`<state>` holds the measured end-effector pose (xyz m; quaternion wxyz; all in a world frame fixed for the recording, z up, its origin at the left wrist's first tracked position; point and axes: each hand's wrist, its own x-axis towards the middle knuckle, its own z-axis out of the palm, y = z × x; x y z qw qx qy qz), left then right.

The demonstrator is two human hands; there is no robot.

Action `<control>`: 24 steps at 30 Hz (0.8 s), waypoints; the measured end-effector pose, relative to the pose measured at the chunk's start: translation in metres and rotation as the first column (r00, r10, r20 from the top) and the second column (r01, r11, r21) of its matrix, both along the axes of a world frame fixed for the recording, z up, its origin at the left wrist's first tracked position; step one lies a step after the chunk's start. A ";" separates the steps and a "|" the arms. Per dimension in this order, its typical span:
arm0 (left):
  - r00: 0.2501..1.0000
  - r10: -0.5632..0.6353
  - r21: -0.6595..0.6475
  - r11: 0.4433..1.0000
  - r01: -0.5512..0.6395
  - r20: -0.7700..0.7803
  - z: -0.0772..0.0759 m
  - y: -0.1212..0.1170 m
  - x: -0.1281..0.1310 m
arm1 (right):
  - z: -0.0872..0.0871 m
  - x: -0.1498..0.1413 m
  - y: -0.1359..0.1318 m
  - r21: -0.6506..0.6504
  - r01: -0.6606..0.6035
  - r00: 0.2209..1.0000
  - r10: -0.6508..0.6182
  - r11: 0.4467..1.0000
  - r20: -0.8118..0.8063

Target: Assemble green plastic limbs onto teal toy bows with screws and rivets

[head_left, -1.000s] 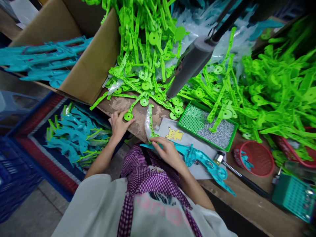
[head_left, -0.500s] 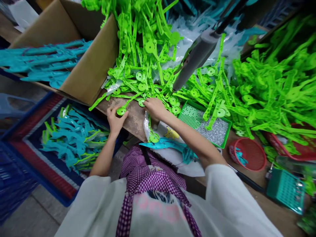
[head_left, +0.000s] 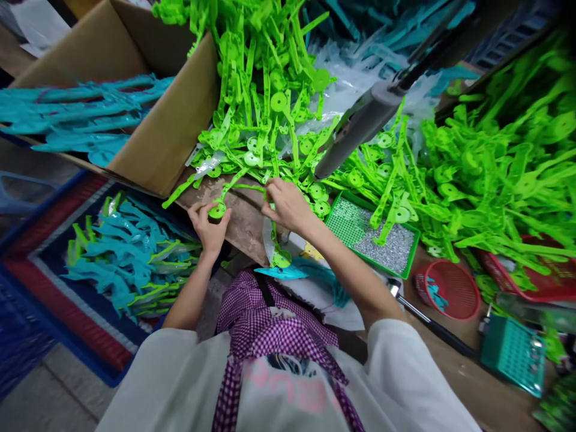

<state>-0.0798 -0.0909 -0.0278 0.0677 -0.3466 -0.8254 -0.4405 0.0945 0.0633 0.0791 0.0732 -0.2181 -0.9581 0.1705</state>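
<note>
My left hand (head_left: 209,231) is closed on a bright green plastic part (head_left: 217,210), thumb and fingers around its round, disc-shaped end. The part's narrow arm points away toward the heap. My right hand (head_left: 288,207) is pinched at the near edge of the pile of green parts (head_left: 270,138), and a slim green arm (head_left: 247,187) runs into its fingertips. Below that hand, another green disc-ended piece (head_left: 282,258) with a whitish strip lies by the table edge. A turquoise plastic piece (head_left: 288,271) rests beside it, nearest my body.
A grey cylindrical tool (head_left: 360,129) hangs over the pile. To the right stand a green tray (head_left: 411,255) of small metal pieces, a red basket (head_left: 470,300) and a black-handled hammer (head_left: 436,327). On the left are a cardboard box (head_left: 166,132) and a blue crate (head_left: 112,375).
My left hand has shifted slightly left and nearer with the green part. My right fingers have drawn together and bent at the pile's edge. The whole view has tilted a little.
</note>
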 end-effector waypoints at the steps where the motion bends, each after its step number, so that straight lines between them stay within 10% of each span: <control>1: 1.000 0.004 -0.024 1.000 -0.004 0.005 0.000 0.002 -0.003 | 0.001 0.014 -0.006 -0.059 0.055 0.996 -0.058 0.997 -0.060; 5: 0.999 -0.020 -0.200 0.979 0.027 0.040 -0.004 0.009 -0.003 | -0.009 0.075 -0.037 -0.405 0.243 0.862 -0.387 0.882 -0.328; 10: 0.999 0.005 -0.141 0.990 -0.010 -0.032 0.002 0.015 0.011 | -0.030 0.123 -0.070 -0.862 0.290 0.511 -0.829 0.416 -0.228; 15: 0.896 -0.328 0.051 0.943 0.328 0.299 0.031 0.059 0.024 | -0.041 0.133 -0.085 -0.991 0.123 0.280 -0.960 0.056 -0.020; 21: 0.513 -0.592 0.227 0.763 0.606 0.622 0.037 0.087 0.063 | -0.046 0.133 -0.098 -0.981 0.161 0.294 -0.954 0.113 -0.061; 24: 0.381 -0.563 0.293 0.768 0.570 0.734 0.025 0.068 0.061 | -0.043 0.141 -0.109 -0.833 0.313 0.522 -0.815 0.457 -0.251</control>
